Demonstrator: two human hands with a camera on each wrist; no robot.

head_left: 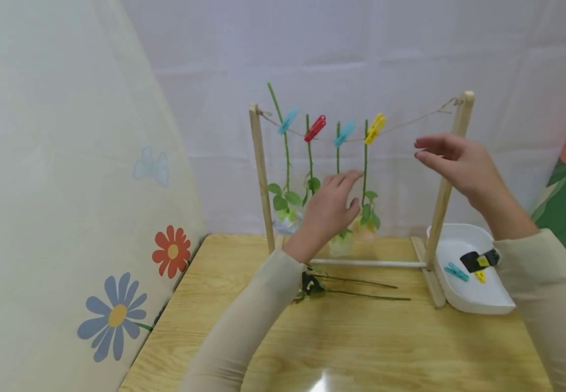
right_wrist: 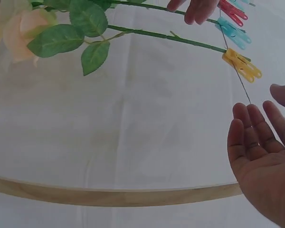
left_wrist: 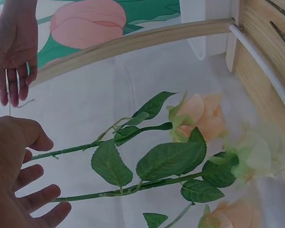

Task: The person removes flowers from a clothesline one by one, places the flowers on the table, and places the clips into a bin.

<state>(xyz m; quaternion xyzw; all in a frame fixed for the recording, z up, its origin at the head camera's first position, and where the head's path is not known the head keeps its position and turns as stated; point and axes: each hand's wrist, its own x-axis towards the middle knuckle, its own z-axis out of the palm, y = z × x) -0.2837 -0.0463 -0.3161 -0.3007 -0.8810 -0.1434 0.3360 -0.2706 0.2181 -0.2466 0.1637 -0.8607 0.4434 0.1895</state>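
Several roses hang head-down from a string [head_left: 412, 120] tied between two wooden posts. Clothespins hold their stems: a light blue clothespin [head_left: 288, 121], a red clothespin [head_left: 315, 129], a second blue clothespin [head_left: 345, 134] and a yellow clothespin [head_left: 376, 129]. My left hand [head_left: 329, 209], fingers loosely spread, is in front of the hanging stems; whether it touches one I cannot tell. In the left wrist view a peach rose [left_wrist: 199, 116] and a pale cream rose [left_wrist: 266, 152] hang beyond it. Near the right post, my right hand [head_left: 464, 166] is raised with relaxed fingers, holding nothing.
Two dark stems [head_left: 368, 298] with a dark bloom lie on the wooden table [head_left: 361, 343] before the frame's white bar [head_left: 371, 264]. At right, a white tray [head_left: 479, 302] holds a teal clothespin [head_left: 456, 271], a yellow one and a black object [head_left: 471, 262].
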